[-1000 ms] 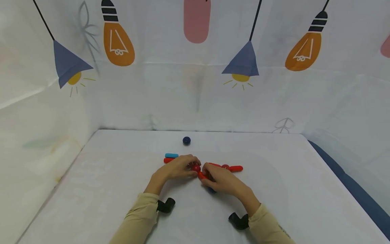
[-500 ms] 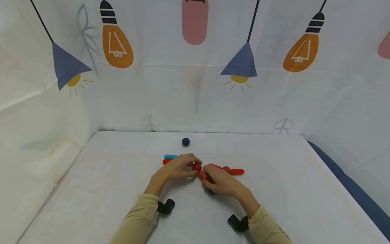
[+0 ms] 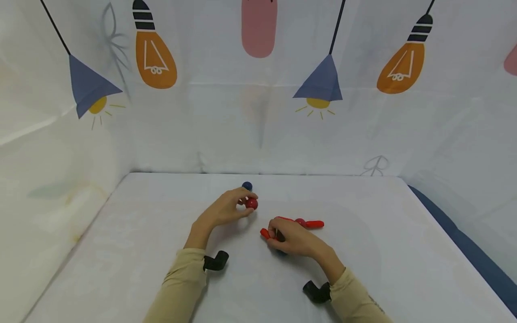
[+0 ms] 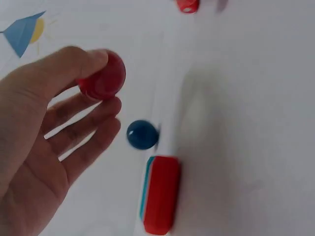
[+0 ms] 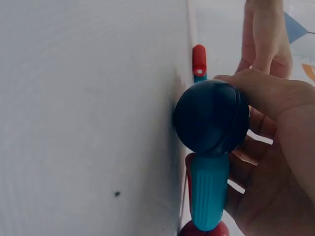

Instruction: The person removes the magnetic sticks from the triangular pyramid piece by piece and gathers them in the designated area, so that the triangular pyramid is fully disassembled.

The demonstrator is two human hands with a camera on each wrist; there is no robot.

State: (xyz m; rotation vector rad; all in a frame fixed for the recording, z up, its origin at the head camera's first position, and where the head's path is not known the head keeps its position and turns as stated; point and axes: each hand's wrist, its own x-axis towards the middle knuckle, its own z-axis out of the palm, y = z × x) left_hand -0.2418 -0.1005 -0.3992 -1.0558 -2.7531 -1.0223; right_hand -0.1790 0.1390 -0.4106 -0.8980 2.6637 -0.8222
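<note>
My left hand point(image 3: 222, 210) pinches a glossy red ball point(image 3: 251, 204) between thumb and fingers, above the table. In the left wrist view the thumb lies over this ball. My right hand point(image 3: 298, 238) holds a dark blue ball point(image 5: 211, 117), its thumb across the top and its other fingers behind. A light blue ribbed rod point(image 5: 210, 191) extends from that ball towards a second red ball point(image 5: 216, 229). In the head view, a red rod point(image 3: 265, 233) pokes out left of the right hand. Another red rod point(image 3: 314, 224) joins the second red ball on the right.
Another dark blue ball point(image 4: 142, 134) sits near the back of the white table point(image 3: 161, 197). A red rod point(image 4: 162, 196) and a light blue rod point(image 4: 144, 191) lie side by side, hidden behind the left hand in the head view. A printed white curtain point(image 3: 226, 130) hangs behind.
My left hand has moved back and left with the red ball, away from the red rod it was against. The right hand has stayed in about the same place.
</note>
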